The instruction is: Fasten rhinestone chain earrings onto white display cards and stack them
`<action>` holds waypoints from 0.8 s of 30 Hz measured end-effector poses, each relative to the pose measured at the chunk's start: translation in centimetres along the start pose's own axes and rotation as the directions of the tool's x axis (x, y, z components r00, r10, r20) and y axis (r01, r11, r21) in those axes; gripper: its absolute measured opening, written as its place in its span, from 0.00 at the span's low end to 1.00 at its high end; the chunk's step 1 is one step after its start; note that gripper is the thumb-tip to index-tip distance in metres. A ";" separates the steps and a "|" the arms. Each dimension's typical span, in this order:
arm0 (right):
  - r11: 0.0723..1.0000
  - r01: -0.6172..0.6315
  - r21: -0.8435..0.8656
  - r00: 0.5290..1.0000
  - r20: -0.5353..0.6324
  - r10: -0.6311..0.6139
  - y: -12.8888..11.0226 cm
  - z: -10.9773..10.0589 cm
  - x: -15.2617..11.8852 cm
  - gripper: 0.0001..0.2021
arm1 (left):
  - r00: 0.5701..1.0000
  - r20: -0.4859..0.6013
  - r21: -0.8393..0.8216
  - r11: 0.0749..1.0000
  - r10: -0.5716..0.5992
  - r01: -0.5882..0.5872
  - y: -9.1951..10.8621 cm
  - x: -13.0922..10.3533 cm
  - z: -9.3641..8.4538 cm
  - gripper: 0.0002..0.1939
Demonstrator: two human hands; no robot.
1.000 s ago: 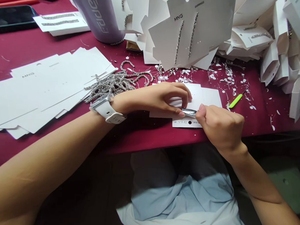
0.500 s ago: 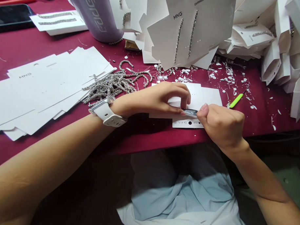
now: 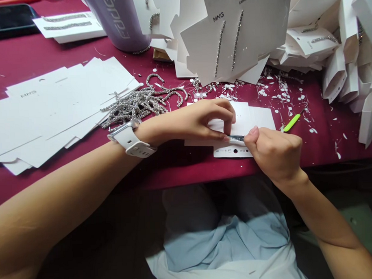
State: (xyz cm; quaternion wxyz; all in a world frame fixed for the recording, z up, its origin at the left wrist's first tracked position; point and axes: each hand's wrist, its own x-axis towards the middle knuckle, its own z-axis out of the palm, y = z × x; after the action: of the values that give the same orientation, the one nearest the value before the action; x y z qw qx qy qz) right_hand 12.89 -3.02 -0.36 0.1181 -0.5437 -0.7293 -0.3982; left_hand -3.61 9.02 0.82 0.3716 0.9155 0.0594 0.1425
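White cards (image 3: 260, 116) lie overlapped near the table's edge, straight ahead of the person, likely so that both hands can work on them with the forearms kept low. Clock directions run from these cards, twelve pointing away from the body.

The right hand (image 3: 275, 154) is curled into a tight fist around a metal tool (image 3: 238, 138), only a short length of it showing; such a grip suggests force is wanted more than fine touch. The tool lies over the cards, pointing to nine.

The left hand (image 3: 214, 118) arches over the cards, a gap showing between thumb and bent fingers. The fingers come down on the cards, probably to steady them, and the thumb meets the tool's tip, perhaps to guide it. Whether it pinches anything there I cannot tell.

A heap of silver chains (image 3: 136, 102) sits between nine and ten, just beyond the left wrist, and a flat stack (image 3: 63, 107) of cards farther out at nine: both seemingly within easy reach of that side. A green pick (image 3: 293, 122) lies at three, near the right hand. At twelve a display card (image 3: 261, 35) stands tilted, its two chains facing the person, perhaps as a pattern.
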 end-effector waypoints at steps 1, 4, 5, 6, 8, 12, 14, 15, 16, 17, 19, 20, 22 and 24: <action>1.000 -0.003 0.001 1.000 0.000 0.003 0.0 0.0 0.0 0.19 | 1.000 0.012 0.002 1.000 -0.002 0.002 0.0 0.0 0.0 0.04; 1.000 -0.026 0.005 1.000 -0.003 0.026 0.0 -0.1 0.0 0.19 | 0.999 0.029 -0.008 1.000 -0.017 0.017 -0.2 0.1 -0.1 0.06; 0.999 -0.035 0.007 0.999 -0.002 0.035 0.1 -0.1 0.0 0.19 | 0.999 0.028 -0.018 1.000 -0.020 0.021 -0.3 0.1 -0.1 0.06; 0.999 -0.045 0.006 0.999 -0.002 0.045 0.2 -0.2 -0.1 0.20 | 0.999 0.028 -0.026 0.999 -0.022 0.023 -0.3 0.1 -0.1 0.07; 0.998 -0.066 0.002 0.998 0.017 0.066 0.7 -0.4 -0.4 0.20 | 0.999 0.028 -0.034 0.999 -0.026 0.027 -0.4 0.1 -0.1 0.08; 0.978 -0.206 -0.023 0.969 0.135 0.207 2.7 -0.7 -1.3 0.22 | 0.998 0.036 -0.007 0.998 -0.055 0.056 -0.3 0.0 -0.1 0.09; 0.944 -0.321 -0.079 0.915 0.233 0.330 4.2 -0.7 -1.8 0.23 | 0.996 0.040 0.011 0.997 -0.080 0.080 -0.1 0.0 -0.1 0.10; 0.919 -0.374 -0.126 0.877 0.273 0.394 5.1 -0.8 -2.0 0.23 | 0.994 0.041 0.014 0.995 -0.098 0.098 0.0 0.1 -0.1 0.10; 0.890 -0.418 -0.180 0.839 0.300 0.455 6.0 -0.8 -2.1 0.22 | 0.992 0.040 0.010 0.993 -0.117 0.117 0.1 0.1 -0.1 0.10; 0.859 -0.456 -0.234 0.799 0.317 0.510 6.9 -0.9 -2.3 0.22 | 0.990 0.040 0.004 0.991 -0.137 0.137 0.2 0.1 -0.1 0.10; 0.813 -0.491 -0.313 0.716 0.386 0.581 8.5 -1.1 -2.6 0.21 | 0.986 0.040 -0.019 0.987 -0.161 0.162 0.5 0.1 -0.1 0.09; 0.799 -0.495 -0.340 0.674 0.430 0.600 9.1 -1.2 -2.7 0.21 | 0.985 0.041 -0.036 0.984 -0.171 0.172 0.6 0.1 -0.1 0.08; 0.793 -0.494 -0.356 0.599 0.522 0.608 10.0 -1.3 -3.2 0.20 | 0.980 0.047 -0.073 0.978 -0.192 0.196 0.8 0.2 -0.2 0.06; 0.784 -0.510 -0.354 0.542 0.575 0.613 10.3 -1.1 -3.8 0.19 | 0.977 0.055 -0.094 0.973 -0.208 0.212 0.8 0.2 -0.3 0.06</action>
State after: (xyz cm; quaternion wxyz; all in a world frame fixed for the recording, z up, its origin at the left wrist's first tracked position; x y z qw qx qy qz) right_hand 23.22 -5.51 2.75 -0.0668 -0.8596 -0.4771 -0.1702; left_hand -3.51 8.68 1.63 0.4310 0.8873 0.1405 0.0848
